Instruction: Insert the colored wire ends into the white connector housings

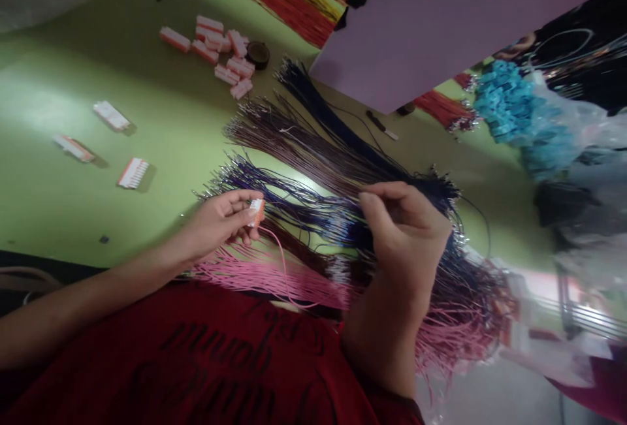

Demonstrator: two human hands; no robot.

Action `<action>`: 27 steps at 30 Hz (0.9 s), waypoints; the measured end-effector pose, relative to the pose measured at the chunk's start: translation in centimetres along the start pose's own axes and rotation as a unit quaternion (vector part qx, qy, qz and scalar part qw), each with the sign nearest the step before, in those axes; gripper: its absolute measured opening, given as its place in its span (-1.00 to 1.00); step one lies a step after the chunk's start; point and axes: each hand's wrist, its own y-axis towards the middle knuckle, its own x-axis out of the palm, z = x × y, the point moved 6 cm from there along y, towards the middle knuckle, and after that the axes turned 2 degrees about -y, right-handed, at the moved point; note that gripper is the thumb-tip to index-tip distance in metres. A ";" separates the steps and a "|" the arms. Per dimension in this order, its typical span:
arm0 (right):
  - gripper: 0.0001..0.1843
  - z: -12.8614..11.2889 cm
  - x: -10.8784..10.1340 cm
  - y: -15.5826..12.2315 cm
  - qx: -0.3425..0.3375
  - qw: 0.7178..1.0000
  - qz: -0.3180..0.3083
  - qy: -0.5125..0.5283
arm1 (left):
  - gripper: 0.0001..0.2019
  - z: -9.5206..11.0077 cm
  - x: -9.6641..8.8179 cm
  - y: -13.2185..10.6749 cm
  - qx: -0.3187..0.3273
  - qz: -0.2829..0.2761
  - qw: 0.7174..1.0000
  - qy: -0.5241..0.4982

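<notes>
My left hand [232,216] pinches a small white-and-orange connector housing [255,212] between thumb and fingers. From the housing a single pink wire [283,258] curves down toward my lap. My right hand [404,222] is raised over the wire bundles, thumb and forefinger closed in a pinch beside the brown wires [313,160]; whatever may be between the tips is too fine to make out. Beneath both hands run dark blue wires [294,193] with metal terminals at their ends. Closest to my body spreads a bundle of pink wires [294,281].
Several pink-and-white connector housings [215,40] lie heaped beside a roll of black tape [258,54]. Three white housings, one of them nearest me [133,173], sit at left on the green table [44,98]. A purple panel [416,27] juts in at upper right, near bagged blue parts [504,98].
</notes>
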 end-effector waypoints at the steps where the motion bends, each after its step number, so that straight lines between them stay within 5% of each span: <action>1: -0.91 -1.5 0.7 -0.5 -0.028 0.999 -0.037 0.027 | -0.44 0.0 0.1 0.0 0.001 0.002 1.000 -0.001; 5: -0.85 -5.3 6.0 -3.5 -0.097 0.959 -0.223 0.147 | -0.44 0.0 0.2 0.0 0.010 0.009 1.000 -0.004; 8: -0.90 -2.3 9.0 -4.1 0.039 0.963 -0.227 0.142 | -0.43 0.0 0.0 0.0 0.016 0.004 1.000 0.009; 11: -0.88 1.4 8.2 -3.6 0.147 0.978 -0.132 0.062 | -0.45 -0.1 -0.2 0.0 0.013 -0.009 1.000 0.021; 14: -0.86 1.2 5.6 -3.0 0.136 0.987 -0.080 0.031 | -0.47 -0.2 -0.2 0.1 0.011 -0.017 1.000 0.020; 17: -0.88 -1.9 4.5 -3.4 0.063 0.989 -0.123 0.050 | -0.44 -0.2 0.0 0.1 0.017 -0.014 1.000 0.007; 20: -0.86 -3.7 6.1 -4.7 0.024 0.972 -0.219 0.081 | -0.43 -0.1 0.1 0.1 0.024 -0.018 1.000 0.000; 27: -0.81 -1.7 8.9 -5.9 0.032 0.975 -0.213 0.059 | -0.48 -0.2 -0.1 -0.2 0.015 -0.030 0.999 -0.001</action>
